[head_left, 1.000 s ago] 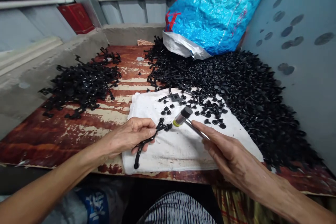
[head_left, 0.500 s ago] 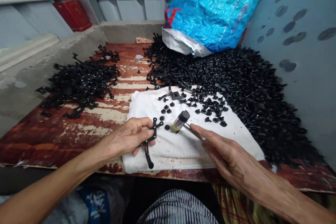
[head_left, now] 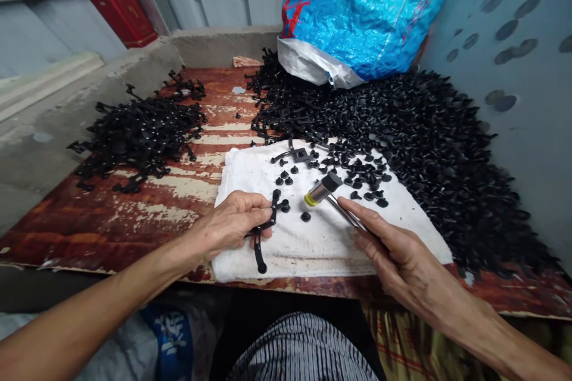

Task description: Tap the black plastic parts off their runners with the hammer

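Between the thumb and fingers of my left hand (head_left: 243,214) is a black plastic bracket with several arms (head_left: 260,253), one arm pointing down toward me. My right hand (head_left: 393,244) grips the metal handle of a small mallet (head_left: 324,189), which has a black face and a yellow face. The mallet head is just above the white cloth (head_left: 339,250), its yellow end toward the left. A round black cap (head_left: 305,216) lies on the cloth below it. More black caps (head_left: 285,178) and another bracket (head_left: 298,155) rest farther back on the cloth.
At the left is a heap of black brackets (head_left: 147,137) on the worn red-brown table (head_left: 179,202). A large pile of black caps (head_left: 424,131) spreads along the right, by a grey panel (head_left: 527,149). Behind it leans a blue sack (head_left: 357,18).
The mallet has risen slightly and moved right with my right hand. My left hand has shifted a little right, turning the bracket so its upper end now lies near the caps.
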{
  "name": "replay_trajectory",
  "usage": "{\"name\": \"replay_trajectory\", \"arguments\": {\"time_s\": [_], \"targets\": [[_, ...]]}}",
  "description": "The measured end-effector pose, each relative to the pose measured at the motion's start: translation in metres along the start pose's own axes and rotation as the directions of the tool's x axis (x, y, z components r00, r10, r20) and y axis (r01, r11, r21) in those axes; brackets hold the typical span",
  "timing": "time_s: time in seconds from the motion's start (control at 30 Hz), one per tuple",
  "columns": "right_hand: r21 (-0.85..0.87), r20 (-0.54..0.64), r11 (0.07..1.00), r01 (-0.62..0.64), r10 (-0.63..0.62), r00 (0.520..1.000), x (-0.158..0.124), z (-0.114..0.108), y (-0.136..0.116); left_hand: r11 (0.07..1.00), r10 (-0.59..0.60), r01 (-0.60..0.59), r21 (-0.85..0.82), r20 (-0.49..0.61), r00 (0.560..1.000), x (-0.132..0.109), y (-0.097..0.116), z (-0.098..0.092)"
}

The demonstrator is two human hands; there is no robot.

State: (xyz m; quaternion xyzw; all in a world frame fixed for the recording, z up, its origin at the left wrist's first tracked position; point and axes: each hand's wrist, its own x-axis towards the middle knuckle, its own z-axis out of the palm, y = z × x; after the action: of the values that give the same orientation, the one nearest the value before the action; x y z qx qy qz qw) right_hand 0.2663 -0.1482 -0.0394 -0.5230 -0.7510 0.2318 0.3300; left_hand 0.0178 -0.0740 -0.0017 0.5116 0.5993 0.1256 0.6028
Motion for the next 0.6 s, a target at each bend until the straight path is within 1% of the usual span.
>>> {"name": "replay_trajectory", "arguments": {"time_s": [0.2,0.33,0.47,0.6], "targets": [[-0.004,-0.005,1.000,0.006,-0.006,1.000,-0.0021,0.0001,0.0021,0.997,-0.018,0.017,-0.080,-0.019,1.000,-0.0007,0.0000,0.0020],[-0.021,-0.006,1.000,0.015,-0.015,1.000,-0.0019,0.0000,0.0012,0.994,-0.037,0.034,-0.103,-0.029,0.999,-0.0007,0.0004,0.0030],[-0.054,-0.009,0.998,0.042,-0.042,0.999,-0.0010,-0.0005,0.0003,0.996,-0.041,0.038,-0.080,-0.037,0.998,-0.0005,0.0009,0.0035],[-0.087,-0.002,0.994,0.062,-0.062,0.998,-0.0009,-0.0002,0.0030,1.000,0.003,-0.003,-0.030,-0.025,1.000,0.0009,0.0000,0.0028]]}}
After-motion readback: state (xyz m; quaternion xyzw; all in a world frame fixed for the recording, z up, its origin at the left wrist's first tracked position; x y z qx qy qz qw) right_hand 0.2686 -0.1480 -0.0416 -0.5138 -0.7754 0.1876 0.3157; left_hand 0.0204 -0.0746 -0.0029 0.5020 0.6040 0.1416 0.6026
